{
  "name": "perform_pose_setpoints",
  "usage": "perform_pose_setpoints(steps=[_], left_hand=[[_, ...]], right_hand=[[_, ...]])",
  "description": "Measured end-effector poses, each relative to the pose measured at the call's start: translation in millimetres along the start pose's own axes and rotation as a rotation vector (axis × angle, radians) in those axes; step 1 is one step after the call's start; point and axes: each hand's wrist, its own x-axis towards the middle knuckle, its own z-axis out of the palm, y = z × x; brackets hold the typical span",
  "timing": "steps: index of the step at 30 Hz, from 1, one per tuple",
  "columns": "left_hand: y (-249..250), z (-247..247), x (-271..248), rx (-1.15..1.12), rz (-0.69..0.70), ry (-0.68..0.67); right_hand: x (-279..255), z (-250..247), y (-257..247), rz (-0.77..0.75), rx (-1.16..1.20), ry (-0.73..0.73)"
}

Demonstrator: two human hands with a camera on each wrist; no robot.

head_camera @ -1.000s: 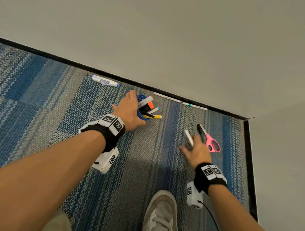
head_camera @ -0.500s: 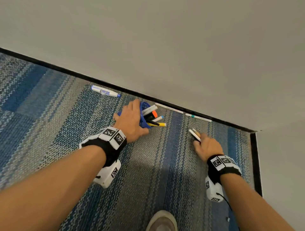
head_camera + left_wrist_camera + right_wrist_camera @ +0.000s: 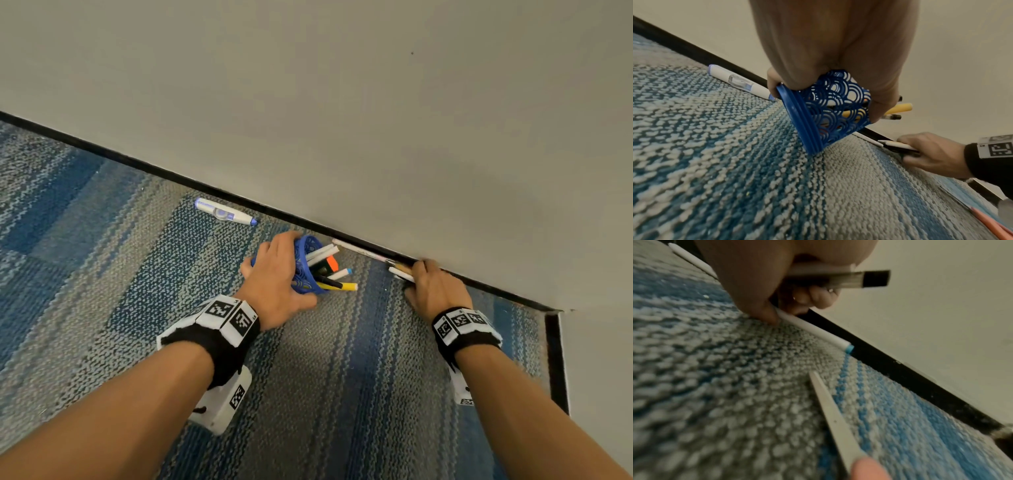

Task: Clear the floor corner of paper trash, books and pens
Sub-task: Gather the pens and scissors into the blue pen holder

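Note:
My left hand (image 3: 277, 277) grips a blue lattice pen holder (image 3: 308, 267), tilted on its side on the carpet with several pens and markers (image 3: 330, 274) sticking out. The left wrist view shows the holder (image 3: 828, 110) resting on its base edge. My right hand (image 3: 435, 287) is at the black baseboard and holds two pens (image 3: 399, 272) in curled fingers. In the right wrist view, the black end of the held pens (image 3: 859, 279) pokes out, and my thumb and fingertip touch a white pen with a blue end (image 3: 813, 331) lying on the floor along the baseboard.
A white correction tape pen (image 3: 224, 211) lies by the baseboard left of the holder. A long white pen (image 3: 359, 251) lies along the baseboard between my hands. Pink-handled scissors (image 3: 834, 410) lie on the carpet under my right wrist. The wall corner (image 3: 555, 318) is on the right.
My right hand picked up pens beside the scissors and moved up to the baseboard, onto the white pen there. My left hand kept hold of the pen holder.

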Motion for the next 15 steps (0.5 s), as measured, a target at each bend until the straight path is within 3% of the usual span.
perform_pose_setpoints(steps=[6, 15], left_hand=[[1, 0, 0, 0.016, -0.018, -0.009], [0, -5, -5, -0.046, -0.020, -0.029]], right_hand=[[0, -14, -36, -0.226, 0.059, 0.152], [0, -8, -43, 0.042, 0.130, 0.008]])
